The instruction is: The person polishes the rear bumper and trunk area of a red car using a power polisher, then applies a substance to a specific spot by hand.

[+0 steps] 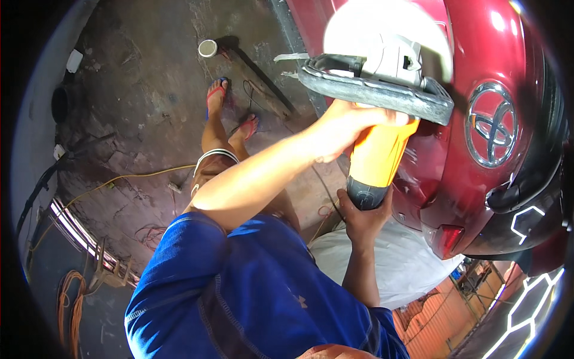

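Note:
An orange and black electric polisher (379,157) with a grey head and a dark D-shaped handle (381,92) is held between both hands. My left hand (347,128) grips its orange body just below that handle. Around the black rear end of the tool wraps my right hand (365,213). A large round white shape (381,27), washed out by glare, lies beyond the tool's head and looks like its pad. It overlaps the glossy red car body (480,58); whether it touches the paint cannot be told. A chrome Toyota emblem (492,124) sits on the car right of the tool.
Sandaled feet stand on the worn concrete floor (148,80), near an open round container (207,48). A yellow cable (134,175) and other cords cross the floor. Pale sheeting (385,264) bulges below the red tail light (450,240). Orange cable (67,300) lies coiled at lower left.

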`<state>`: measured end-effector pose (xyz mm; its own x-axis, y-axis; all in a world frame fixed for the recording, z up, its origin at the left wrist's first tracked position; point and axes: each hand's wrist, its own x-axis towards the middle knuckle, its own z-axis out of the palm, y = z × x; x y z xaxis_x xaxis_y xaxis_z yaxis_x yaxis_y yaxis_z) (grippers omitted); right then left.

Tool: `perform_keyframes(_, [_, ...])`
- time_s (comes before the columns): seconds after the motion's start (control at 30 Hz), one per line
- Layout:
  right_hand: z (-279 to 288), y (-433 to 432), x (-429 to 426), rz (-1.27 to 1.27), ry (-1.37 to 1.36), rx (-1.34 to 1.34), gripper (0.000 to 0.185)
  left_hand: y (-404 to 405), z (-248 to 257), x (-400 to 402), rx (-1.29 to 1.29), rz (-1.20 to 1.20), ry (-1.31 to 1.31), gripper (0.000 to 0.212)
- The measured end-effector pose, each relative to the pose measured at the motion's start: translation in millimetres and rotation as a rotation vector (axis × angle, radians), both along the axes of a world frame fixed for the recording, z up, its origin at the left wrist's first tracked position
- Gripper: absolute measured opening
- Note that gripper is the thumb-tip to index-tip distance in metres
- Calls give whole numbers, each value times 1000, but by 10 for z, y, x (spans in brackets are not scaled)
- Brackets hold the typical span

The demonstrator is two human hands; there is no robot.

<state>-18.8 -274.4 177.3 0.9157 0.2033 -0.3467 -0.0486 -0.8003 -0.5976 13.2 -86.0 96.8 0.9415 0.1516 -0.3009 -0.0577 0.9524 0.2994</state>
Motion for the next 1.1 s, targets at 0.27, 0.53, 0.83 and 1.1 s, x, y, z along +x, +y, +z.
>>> perform_keyframes(0.27, [80, -58, 3, 172, -128, -55, 89, -80, 55, 5, 57, 9, -6, 49])
perform_keyframes(0.53, [68, -239, 15, 25, 5, 42, 59, -198, 182, -105, 98, 8, 56, 45])
perform_keyframes(0.83, [86, -323, 27, -1, 95, 60, 65, -221, 223, -150, 172, 62, 60, 44])
perform_keyframes(1.1, [-131, -168, 245, 200, -150, 115, 86, 91, 207, 75, 229, 71, 10, 49])
